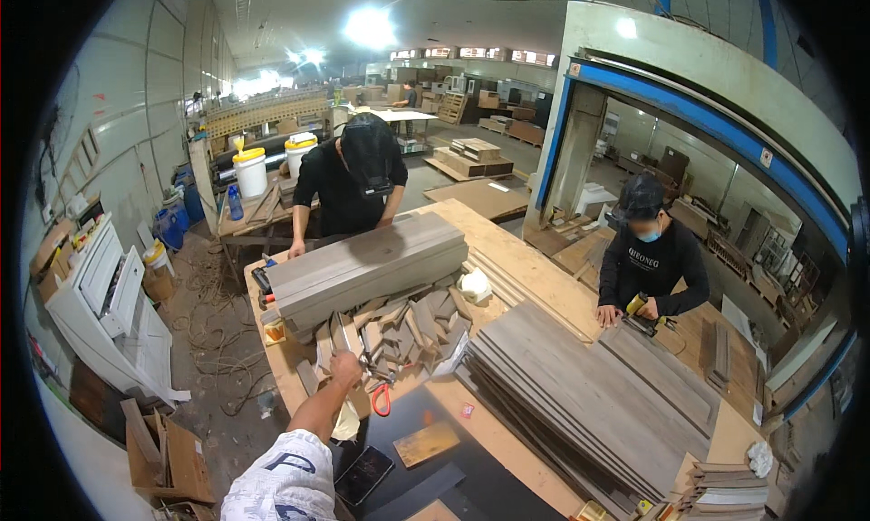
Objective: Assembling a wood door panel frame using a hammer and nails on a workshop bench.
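Observation:
My left hand (345, 369) reaches over the workbench with its fingers closed. Whatever it grips, if anything, I cannot make out. Around it lies a heap of short grey-brown wood offcuts (424, 326), with some metal tools among them that are too small to name. A red looped handle (381, 400) lies just right of my wrist. Closer to me are a black phone (364, 476) and a small yellowish wood piece (427, 444) on a dark surface (471, 467). My right hand is out of view.
Beyond the offcuts, a stack of long boards (372, 267) stands before a co-worker in black (349, 181). To the right, another co-worker (654, 267) holds a yellow-and-black power tool (639, 305) by a stack of wide panels (562, 367). A white cabinet (113, 313) stands left.

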Demonstrator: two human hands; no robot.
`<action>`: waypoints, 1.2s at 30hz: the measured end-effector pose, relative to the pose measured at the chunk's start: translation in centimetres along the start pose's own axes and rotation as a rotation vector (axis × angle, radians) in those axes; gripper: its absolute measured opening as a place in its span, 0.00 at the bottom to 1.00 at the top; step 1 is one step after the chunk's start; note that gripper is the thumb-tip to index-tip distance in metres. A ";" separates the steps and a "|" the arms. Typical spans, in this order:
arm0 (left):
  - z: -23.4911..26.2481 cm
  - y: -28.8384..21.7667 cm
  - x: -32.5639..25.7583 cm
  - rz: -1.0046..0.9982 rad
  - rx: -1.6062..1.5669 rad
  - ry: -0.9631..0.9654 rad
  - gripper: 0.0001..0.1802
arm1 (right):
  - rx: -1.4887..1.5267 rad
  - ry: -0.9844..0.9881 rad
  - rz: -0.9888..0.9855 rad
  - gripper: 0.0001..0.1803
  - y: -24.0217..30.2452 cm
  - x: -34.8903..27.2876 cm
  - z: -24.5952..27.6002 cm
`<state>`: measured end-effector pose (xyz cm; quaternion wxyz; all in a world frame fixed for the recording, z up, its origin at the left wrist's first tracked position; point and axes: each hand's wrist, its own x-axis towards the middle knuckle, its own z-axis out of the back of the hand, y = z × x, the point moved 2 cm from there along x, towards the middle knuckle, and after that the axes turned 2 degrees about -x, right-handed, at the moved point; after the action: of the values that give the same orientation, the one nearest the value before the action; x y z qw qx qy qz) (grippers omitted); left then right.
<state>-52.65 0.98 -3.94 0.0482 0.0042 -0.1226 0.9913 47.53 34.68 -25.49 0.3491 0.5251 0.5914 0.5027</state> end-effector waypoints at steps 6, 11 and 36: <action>2.0 -0.6 -1.5 -0.136 0.039 0.015 0.18 | 0.646 -0.210 -0.196 0.17 22.2 3.7 -29.8; 7.4 -0.8 -4.2 -0.195 0.048 -0.035 0.14 | 0.373 -0.371 -0.253 0.19 26.5 4.3 -33.6; 11.3 3.6 -29.1 0.489 -2.237 0.871 0.18 | 0.018 -0.309 0.059 0.29 37.3 10.5 -34.3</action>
<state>-24.03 -7.98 5.55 -0.1251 -0.3945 -0.8778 0.2414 23.15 34.95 20.14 0.4162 0.6163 0.5195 0.4208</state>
